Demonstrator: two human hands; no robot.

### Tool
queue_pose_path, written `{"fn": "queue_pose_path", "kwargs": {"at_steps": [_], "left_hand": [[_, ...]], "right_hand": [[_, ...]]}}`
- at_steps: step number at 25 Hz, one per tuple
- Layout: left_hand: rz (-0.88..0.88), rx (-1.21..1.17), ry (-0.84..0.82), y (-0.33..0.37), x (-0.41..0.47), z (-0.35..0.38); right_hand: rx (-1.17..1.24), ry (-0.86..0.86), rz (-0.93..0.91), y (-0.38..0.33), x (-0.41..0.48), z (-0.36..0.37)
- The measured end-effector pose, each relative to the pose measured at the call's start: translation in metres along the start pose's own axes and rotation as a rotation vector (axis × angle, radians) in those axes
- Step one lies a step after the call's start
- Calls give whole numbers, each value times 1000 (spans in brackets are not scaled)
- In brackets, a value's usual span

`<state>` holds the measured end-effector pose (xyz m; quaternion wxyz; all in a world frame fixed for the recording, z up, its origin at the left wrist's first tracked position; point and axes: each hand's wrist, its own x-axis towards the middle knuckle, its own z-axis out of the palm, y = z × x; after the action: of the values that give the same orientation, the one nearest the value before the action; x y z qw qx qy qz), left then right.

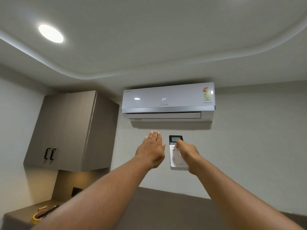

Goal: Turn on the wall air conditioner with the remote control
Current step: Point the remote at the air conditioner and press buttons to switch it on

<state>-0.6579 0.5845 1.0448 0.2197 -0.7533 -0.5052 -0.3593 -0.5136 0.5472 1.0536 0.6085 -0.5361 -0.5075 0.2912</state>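
Observation:
The white wall air conditioner (pixel 167 101) hangs high on the wall, and its front panel shows a lit "24°". Its lower flap looks slightly open. Below it, my right hand (pixel 187 154) holds a white remote control (pixel 175 159) with a dark screen at its top, pointed up at the unit. My thumb rests on the buttons just under the screen. My left hand (pixel 152 149) is raised beside the remote, flat, fingers together and stretched toward the unit, holding nothing.
A grey-brown wall cupboard (pixel 66 130) with two black handles hangs at the left. Under it a counter (pixel 20 214) carries a roll of tape and small tools. A round ceiling light (pixel 51 33) glows at upper left.

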Motion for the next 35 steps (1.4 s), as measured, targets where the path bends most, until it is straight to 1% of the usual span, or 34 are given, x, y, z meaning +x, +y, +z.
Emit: {"fn": "queue_pose_path", "kwargs": {"at_steps": [21,35], "left_hand": [[-6,-3,-22,-11,-6,2],[6,-7,-22,-17,-6,-2]], "right_hand": [[-49,15,5,-4,-7,3],[-36,31,4,-2,-5,-1]]}}
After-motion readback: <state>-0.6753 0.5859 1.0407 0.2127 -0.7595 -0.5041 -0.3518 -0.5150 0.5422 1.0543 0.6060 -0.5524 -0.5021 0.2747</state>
